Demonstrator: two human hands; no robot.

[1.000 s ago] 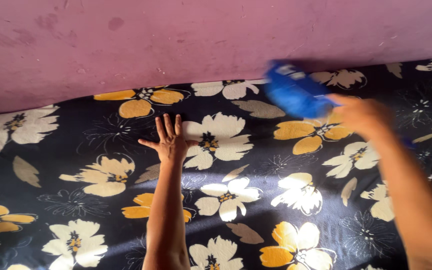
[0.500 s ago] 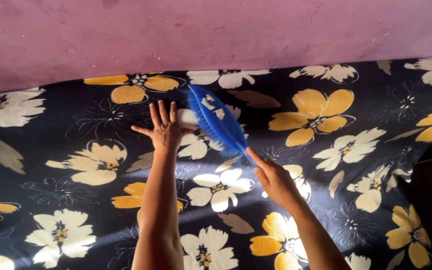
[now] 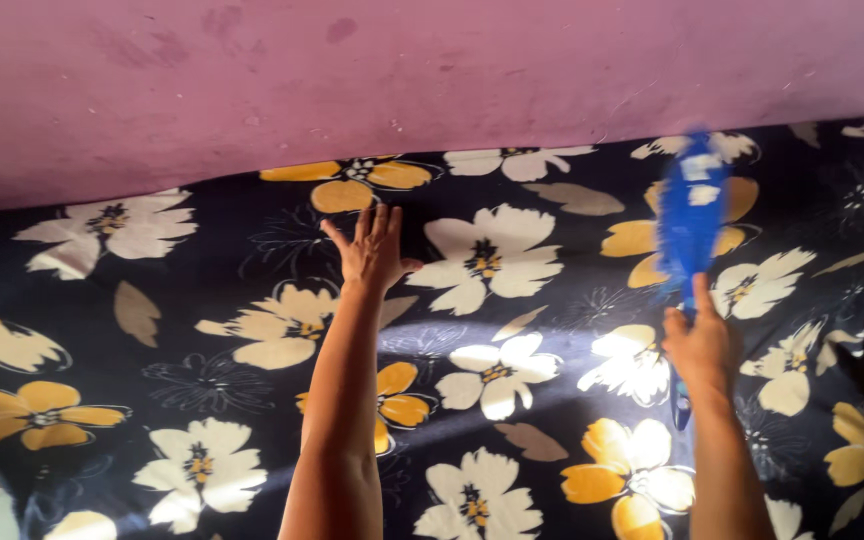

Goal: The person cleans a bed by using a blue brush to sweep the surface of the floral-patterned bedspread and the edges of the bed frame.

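Your left hand flat, fingers spread, on dark floral sheet. Your right hand clamped on blue brush, white label patches on back, blurred.

A small pale label, blurred, sits on the blue brush's back at two o'clock; nothing else qualifies.

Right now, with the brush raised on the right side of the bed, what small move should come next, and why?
Probably draw the blue plastic hand brush down along the dark floral bedsheet toward the near edge. The right hand has a grip on its handle, bristle head far out near the pink wall, while the left hand lies flat on the sheet.
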